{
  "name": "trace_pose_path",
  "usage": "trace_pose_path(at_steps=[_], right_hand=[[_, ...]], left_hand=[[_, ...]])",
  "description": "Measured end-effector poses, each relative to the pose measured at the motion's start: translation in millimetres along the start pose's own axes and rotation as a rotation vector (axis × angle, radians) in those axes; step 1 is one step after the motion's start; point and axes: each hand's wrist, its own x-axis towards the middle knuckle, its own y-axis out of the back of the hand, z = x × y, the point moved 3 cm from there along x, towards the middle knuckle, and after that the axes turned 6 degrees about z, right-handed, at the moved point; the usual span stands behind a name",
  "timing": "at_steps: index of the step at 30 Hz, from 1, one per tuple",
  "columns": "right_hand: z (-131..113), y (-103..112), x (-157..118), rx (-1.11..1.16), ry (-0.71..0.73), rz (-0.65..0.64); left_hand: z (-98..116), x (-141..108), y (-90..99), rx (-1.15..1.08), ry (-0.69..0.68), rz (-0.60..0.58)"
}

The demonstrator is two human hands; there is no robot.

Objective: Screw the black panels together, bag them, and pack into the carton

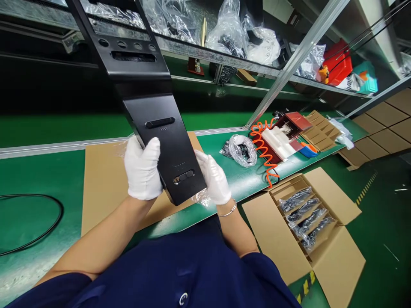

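A long black metal bracket (160,147), bent in the middle and pierced with slots and round holes, is held tilted above the bench. My left hand (143,169), in a white glove, grips its left edge with the thumb on the front face. My right hand (214,179), also gloved in white, holds the lower right edge; some of its fingers are hidden behind the metal. Beneath lies a flat cardboard sheet (102,188) on the green bench. Clear plastic film (202,198) shows below my right hand.
An open carton (276,239) with wrapped parts stands at the lower right. Along the bench are a bagged bundle (243,150), a coiled orange hose (265,149) and a red-and-white device (279,143). A black cable (58,222) curves at left; a metal shelf (199,52) spans above.
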Motion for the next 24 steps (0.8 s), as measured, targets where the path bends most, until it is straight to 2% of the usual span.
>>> trace_pose_path(at_steps=[2,4,9,11,13,17,24], right_hand=[[0,0,0,0.109,-0.04,-0.025],[-3,0,-2,0.165,-0.064,0.053],[-15,-4,-6,0.24,-0.012,0.229],[-19,-3,-5,0.195,0.034,0.293],[-20,-2,-4,0.146,0.067,0.34],[-19,-2,-5,0.081,0.106,0.351],[-20,-4,-8,0.042,0.122,0.357]], left_hand=[[-2,0,-1.1,-0.013,0.005,-0.011],[-6,0,-3.6,-0.02,-0.011,-0.067],[-5,-12,-16.7,0.189,-0.226,-0.444],[-3,-20,-19.0,0.264,-0.28,-0.517],[-5,-26,-19.3,0.356,-0.275,-0.517],[-19,-28,-17.8,0.548,-0.187,-0.43],[-23,-27,-17.6,0.49,-0.274,-0.376]])
